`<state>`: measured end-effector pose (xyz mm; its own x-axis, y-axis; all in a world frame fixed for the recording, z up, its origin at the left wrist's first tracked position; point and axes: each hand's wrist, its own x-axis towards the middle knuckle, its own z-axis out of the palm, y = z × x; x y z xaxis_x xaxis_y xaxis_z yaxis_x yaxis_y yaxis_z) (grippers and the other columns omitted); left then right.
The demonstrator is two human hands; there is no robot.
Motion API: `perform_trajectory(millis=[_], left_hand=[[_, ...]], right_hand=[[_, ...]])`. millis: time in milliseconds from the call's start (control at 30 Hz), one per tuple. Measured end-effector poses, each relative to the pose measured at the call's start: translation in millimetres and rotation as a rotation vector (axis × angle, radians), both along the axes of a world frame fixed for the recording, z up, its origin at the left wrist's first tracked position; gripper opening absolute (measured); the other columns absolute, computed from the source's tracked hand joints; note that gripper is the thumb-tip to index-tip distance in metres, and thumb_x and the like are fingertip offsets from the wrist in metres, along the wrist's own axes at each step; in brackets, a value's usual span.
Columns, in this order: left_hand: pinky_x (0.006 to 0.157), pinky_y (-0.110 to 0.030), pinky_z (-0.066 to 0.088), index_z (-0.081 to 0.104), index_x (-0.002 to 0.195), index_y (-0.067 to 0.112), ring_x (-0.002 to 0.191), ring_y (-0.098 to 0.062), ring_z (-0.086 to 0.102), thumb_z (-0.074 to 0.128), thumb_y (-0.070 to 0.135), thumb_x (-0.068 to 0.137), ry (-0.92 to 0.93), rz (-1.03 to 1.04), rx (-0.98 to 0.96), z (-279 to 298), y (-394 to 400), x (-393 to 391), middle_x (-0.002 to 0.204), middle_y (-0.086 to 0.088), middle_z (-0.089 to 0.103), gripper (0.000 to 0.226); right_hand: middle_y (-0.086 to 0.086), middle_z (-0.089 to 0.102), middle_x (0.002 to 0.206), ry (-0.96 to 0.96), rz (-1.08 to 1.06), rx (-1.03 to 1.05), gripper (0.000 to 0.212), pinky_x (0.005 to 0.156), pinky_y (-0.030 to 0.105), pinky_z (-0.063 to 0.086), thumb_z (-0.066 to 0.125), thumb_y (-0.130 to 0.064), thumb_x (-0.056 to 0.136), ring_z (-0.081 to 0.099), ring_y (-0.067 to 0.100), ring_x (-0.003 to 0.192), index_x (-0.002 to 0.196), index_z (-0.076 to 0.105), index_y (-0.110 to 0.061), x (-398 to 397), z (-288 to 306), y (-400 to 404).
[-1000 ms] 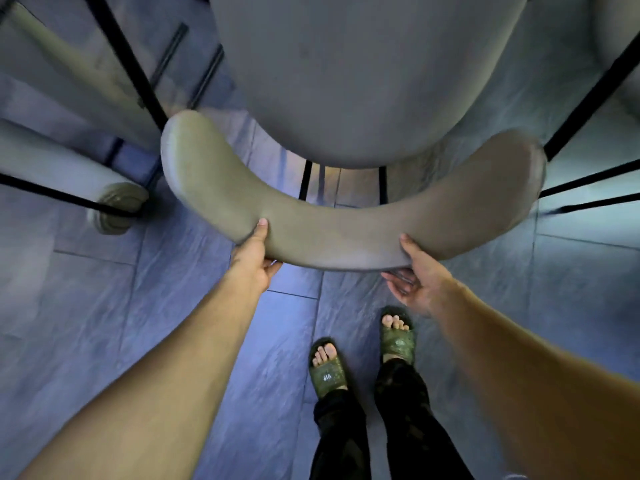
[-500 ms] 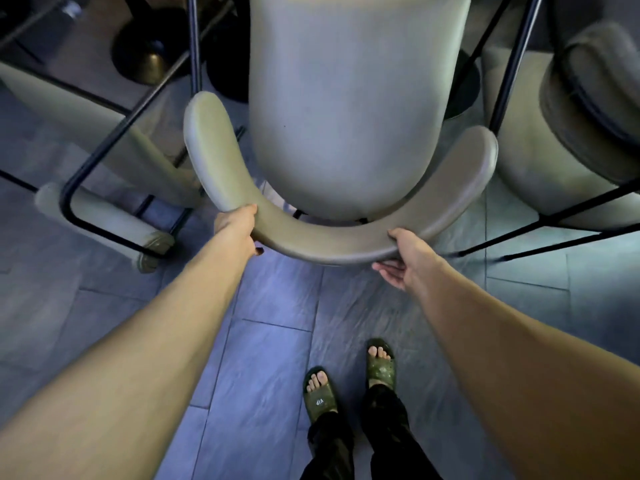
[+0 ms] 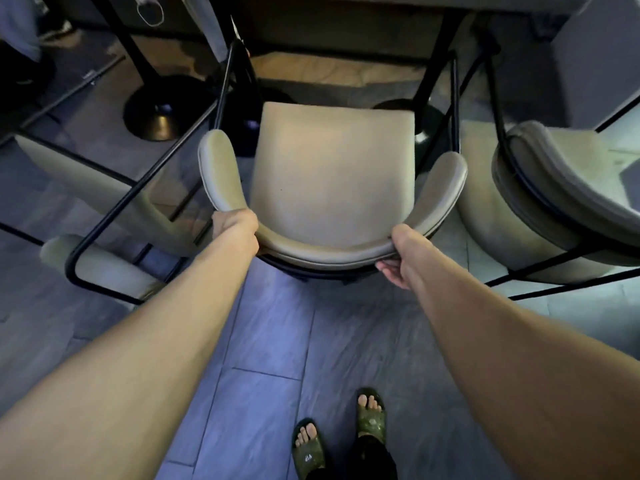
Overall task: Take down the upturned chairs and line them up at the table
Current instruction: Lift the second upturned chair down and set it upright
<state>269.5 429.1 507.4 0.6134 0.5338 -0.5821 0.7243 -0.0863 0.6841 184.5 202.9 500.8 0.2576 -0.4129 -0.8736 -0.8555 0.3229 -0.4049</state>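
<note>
One beige chair (image 3: 332,181) upright on the tiled floor (image 3: 270,341), seat facing the table (image 3: 346,15) edge. Left hand (image 3: 235,226) and right hand (image 3: 398,258) both clamped on its curved backrest. Chairs either side, one left (image 3: 104,188), one right (image 3: 554,202), look tipped, legs out; those likely remain. Roughly early-to-midway.

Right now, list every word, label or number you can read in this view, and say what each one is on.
"VIP": pale letters on the strap of the left sandal, seen upside down from here.
Right sandal: a faint mark on the strap, too blurred to read.
Middle chair, the chairs beside it, table legs and floor: no text visible.
</note>
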Motion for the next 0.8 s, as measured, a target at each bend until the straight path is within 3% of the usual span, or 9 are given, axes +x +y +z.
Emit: perform_trajectory(millis=[100, 300, 467, 567, 633, 733, 800], left_hand=[[0.095, -0.046, 0.050, 0.050, 0.129, 0.008, 0.114, -0.033, 0.060, 0.058, 0.020, 0.084, -0.021, -0.004, 0.010, 2.6, -8.5, 24.1, 0.128, -0.014, 0.060, 0.047], [0.095, -0.046, 0.050, 0.047, 0.129, 0.011, 0.112, -0.034, 0.059, 0.054, 0.023, 0.085, -0.033, -0.004, -0.020, 1.5, -21.8, 68.6, 0.128, -0.014, 0.058, 0.046], [0.097, -0.045, 0.049, 0.044, 0.133, 0.012, 0.116, -0.033, 0.056, 0.050, 0.024, 0.089, -0.025, -0.002, 0.015, -1.9, -34.0, 98.3, 0.132, -0.013, 0.055, 0.046], [0.096, -0.044, 0.050, 0.044, 0.133, 0.011, 0.115, -0.033, 0.056, 0.049, 0.025, 0.090, -0.007, -0.014, 0.059, -2.2, -35.7, 98.4, 0.131, -0.014, 0.055, 0.045], [0.097, -0.044, 0.050, 0.044, 0.133, 0.011, 0.115, -0.033, 0.056, 0.049, 0.025, 0.090, -0.014, -0.006, 0.062, -1.9, -35.1, 99.0, 0.130, -0.014, 0.056, 0.045], [0.093, -0.049, 0.052, 0.043, 0.135, 0.012, 0.115, -0.033, 0.056, 0.055, 0.030, 0.090, 0.004, -0.034, -0.078, 3.6, -31.6, 98.9, 0.131, -0.013, 0.055, 0.049], [0.079, -0.052, 0.057, 0.045, 0.133, 0.016, 0.114, -0.031, 0.056, 0.060, 0.039, 0.090, 0.044, -0.076, -0.265, 13.6, -24.6, 86.0, 0.128, -0.009, 0.053, 0.051]], right_hand=[[0.007, 0.051, 0.028, 0.023, 0.045, 0.003, 0.028, 0.031, 0.023, 0.046, 0.043, -0.032, 0.084, 0.048, 0.016, 0.017, 0.096, 0.060, -0.014, 26.9, 8.9, -9.6], [0.007, 0.056, 0.035, 0.053, 0.062, -0.010, 0.043, 0.034, 0.017, 0.043, 0.042, -0.036, 0.083, 0.046, 0.014, 0.017, 0.110, 0.066, -0.012, 74.3, 9.7, -24.7], [0.008, 0.072, 0.083, 0.060, 0.014, -0.101, 0.047, 0.028, 0.021, 0.039, 0.044, -0.034, 0.081, 0.041, 0.013, 0.013, 0.115, 0.067, -0.010, 105.2, -0.7, -37.7], [0.004, 0.070, 0.081, 0.050, -0.030, -0.115, 0.041, 0.035, 0.016, 0.039, 0.046, -0.034, 0.080, 0.056, 0.015, 0.030, 0.110, 0.064, -0.013, 102.7, -0.4, -35.9], [0.000, 0.067, 0.084, 0.013, -0.044, -0.118, 0.033, 0.041, 0.021, 0.039, 0.046, -0.033, 0.080, 0.063, 0.016, 0.047, 0.107, 0.059, -0.017, 101.8, 0.8, -34.9], [0.001, 0.069, 0.087, 0.028, -0.002, -0.118, 0.031, 0.035, 0.014, 0.035, 0.047, -0.037, 0.083, 0.058, 0.015, 0.044, 0.104, 0.059, -0.018, 102.0, 6.4, -35.9], [0.005, 0.068, 0.066, 0.087, 0.091, -0.056, 0.047, 0.035, 0.014, 0.039, 0.043, -0.054, 0.088, 0.052, 0.014, 0.040, 0.094, 0.062, -0.011, 93.1, 18.0, -33.8]])
